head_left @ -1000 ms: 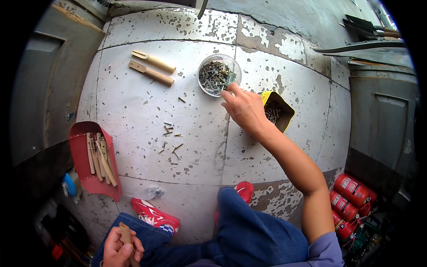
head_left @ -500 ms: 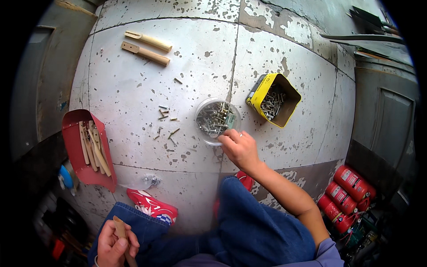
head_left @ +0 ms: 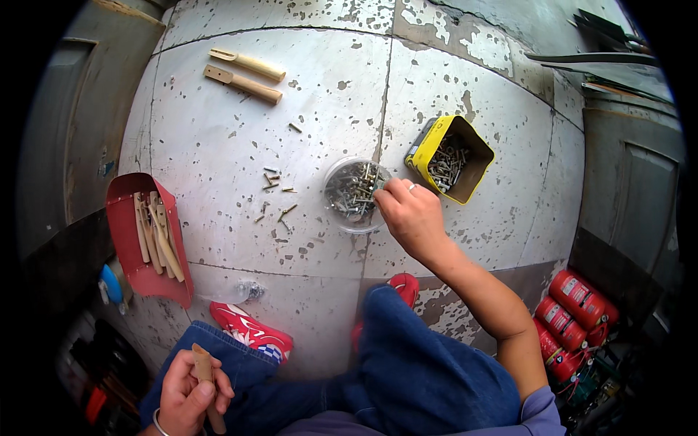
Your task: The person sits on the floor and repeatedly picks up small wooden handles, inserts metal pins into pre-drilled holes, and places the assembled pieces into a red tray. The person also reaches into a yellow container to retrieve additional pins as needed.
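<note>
My left hand [head_left: 190, 391], low at the left above my knee, is closed round a wooden handle [head_left: 203, 363] whose rounded end sticks up past the fingers. My right hand [head_left: 416, 224], a ring on one finger, reaches to the right rim of a round clear plastic tub [head_left: 331, 218]. Its fingertips are pinched together over that rim; a small greenish patch shows beside them, and whatever they grip is hidden. Inside the tub lie many metal screws and bolts [head_left: 356, 189]. Several loose screws [head_left: 270, 182] lie on the floor left of the tub.
Right of the tub, a yellow square tin [head_left: 476, 190] lies tipped, holding more bolts. Two wooden handles [head_left: 243, 83] lie far left. A red scoop [head_left: 123, 232] with several handles stands left, near a clear bag [head_left: 243, 292]. Red fire extinguishers [head_left: 574, 298] are at the right.
My right hand has moved up and to the right along the tub's rim, from its lower edge to its right side. My left hand still holds the wooden handle.
</note>
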The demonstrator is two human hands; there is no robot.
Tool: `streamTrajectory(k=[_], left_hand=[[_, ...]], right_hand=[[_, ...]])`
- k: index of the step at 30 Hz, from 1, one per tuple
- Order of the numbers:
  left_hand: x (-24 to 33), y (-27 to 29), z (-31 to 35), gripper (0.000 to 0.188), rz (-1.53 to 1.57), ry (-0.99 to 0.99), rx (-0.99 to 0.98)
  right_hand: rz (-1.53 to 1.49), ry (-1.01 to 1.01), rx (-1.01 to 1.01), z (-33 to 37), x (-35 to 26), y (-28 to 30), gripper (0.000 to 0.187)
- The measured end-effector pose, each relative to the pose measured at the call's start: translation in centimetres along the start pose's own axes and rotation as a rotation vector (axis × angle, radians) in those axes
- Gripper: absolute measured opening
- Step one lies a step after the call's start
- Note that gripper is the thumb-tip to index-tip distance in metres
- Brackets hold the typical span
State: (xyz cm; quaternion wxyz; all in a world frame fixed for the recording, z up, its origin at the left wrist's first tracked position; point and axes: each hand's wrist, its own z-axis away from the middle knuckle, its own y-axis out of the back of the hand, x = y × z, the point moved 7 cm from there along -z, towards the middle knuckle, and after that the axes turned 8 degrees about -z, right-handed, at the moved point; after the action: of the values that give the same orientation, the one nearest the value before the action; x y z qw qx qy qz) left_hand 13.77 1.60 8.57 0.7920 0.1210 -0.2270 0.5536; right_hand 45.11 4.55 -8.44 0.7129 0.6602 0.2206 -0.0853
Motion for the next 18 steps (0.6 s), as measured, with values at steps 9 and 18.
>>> streamTrajectory(k=[9, 18], left_hand=[[0.3, -0.5, 0.1, 0.04, -0.022, -0.014, -0.035], [-0.6, 0.2, 0.9, 0.04, -0.068, -0.002, -0.034]], right_hand=[[0.327, 0.08, -0.157, -2.8, -1.5, -6.0, 0.009], [-0.085, -0.09, -0.39, -2.0, -1.1, -4.2, 0.01]])
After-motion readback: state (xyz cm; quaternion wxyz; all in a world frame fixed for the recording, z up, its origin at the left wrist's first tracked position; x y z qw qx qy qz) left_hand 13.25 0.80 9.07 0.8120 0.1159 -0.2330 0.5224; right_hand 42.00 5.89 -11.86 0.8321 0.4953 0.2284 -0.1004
